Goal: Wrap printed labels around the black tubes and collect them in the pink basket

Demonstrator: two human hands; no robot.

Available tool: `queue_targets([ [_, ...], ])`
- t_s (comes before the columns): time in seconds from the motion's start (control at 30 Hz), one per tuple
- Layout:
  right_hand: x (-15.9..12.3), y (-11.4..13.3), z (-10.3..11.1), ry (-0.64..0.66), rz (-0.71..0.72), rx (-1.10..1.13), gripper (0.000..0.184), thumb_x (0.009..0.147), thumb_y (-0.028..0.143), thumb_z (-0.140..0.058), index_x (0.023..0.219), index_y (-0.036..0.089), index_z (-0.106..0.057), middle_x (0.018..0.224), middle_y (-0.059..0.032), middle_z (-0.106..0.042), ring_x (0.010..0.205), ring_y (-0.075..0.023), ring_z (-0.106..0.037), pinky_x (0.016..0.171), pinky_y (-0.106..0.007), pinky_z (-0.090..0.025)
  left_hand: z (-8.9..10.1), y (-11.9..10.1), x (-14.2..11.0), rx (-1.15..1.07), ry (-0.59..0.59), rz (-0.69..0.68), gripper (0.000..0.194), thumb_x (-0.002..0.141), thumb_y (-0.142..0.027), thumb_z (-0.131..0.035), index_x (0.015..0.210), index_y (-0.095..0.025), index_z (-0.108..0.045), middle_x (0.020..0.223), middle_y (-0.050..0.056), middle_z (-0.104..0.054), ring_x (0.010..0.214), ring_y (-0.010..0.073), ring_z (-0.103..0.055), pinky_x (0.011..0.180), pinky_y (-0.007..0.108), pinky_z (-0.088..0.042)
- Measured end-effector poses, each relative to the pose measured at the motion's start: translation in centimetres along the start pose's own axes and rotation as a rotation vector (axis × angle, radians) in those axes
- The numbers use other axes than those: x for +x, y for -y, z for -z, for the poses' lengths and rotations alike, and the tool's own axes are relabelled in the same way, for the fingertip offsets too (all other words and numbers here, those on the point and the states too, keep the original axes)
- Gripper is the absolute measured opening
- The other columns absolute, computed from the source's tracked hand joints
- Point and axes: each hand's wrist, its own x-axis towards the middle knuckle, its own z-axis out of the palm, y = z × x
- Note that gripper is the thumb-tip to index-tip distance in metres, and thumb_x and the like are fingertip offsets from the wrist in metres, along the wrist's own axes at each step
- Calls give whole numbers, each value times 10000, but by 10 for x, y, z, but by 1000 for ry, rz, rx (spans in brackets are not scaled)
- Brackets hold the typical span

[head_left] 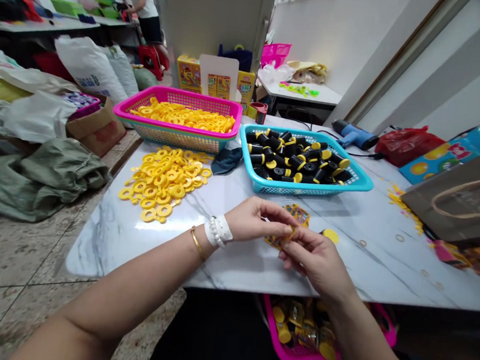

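My left hand [257, 219] and my right hand [319, 260] meet over the near middle of the table. The fingertips of both are pinched together on a small yellow printed piece [289, 235], mostly hidden by the fingers. Just beyond the fingers lies a colourful printed label [298, 213]. Another patterned patch shows under my left fingers; I cannot tell whether it is a separate label. Beside my right hand is a black container with a yellow cap [330, 235]. Past my hands, a blue basket [306, 191] holds many such black containers with yellow ends.
A pile of yellow rings [166, 182] lies at left, below a pink basket [122, 108] of yellow parts. A blue heat gun [355, 135], red bag [408, 147] and paper bag [461, 194] stand right. Under the table edge sits another pink basket [291, 359]. A person [141, 3] stands far left.
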Motion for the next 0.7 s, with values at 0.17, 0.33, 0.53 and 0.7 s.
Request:
queue_targets([
  [0.17,0,-1,-2,62,-26,-29,333,792,455,-720,690,143,-664,560,-9,-629,406,-50,-426,380,-185,-255,2,2,0,-121,107,163,257,787,-322,-752,924,-105,-734,641,11,-642,534,69,-497,526,197,-384],
  [0.33,0,-3,-4,-48,4,52,365,767,479,-753,918,153,-689,654,-10,-674,434,-57,-441,417,-193,-351,3,8,4,-72,-86,208,306,677,-355,-828,724,-116,-643,590,-7,-609,496,59,-472,488,189,-347],
  [0.53,2,-6,-11,-158,70,84,366,706,471,-816,741,163,-621,609,-11,-681,435,-71,-508,442,-193,-401,3,12,5,-65,-89,255,446,621,-412,-871,678,-148,-516,589,-20,-593,536,79,-539,525,205,-402],
  [0.7,4,-16,-10,-157,35,132,372,752,483,-792,829,151,-644,621,-29,-707,419,-64,-528,434,-170,-400,4,12,6,-143,-74,312,445,633,-317,-878,858,-156,-530,600,-57,-584,516,88,-563,542,228,-464],
])
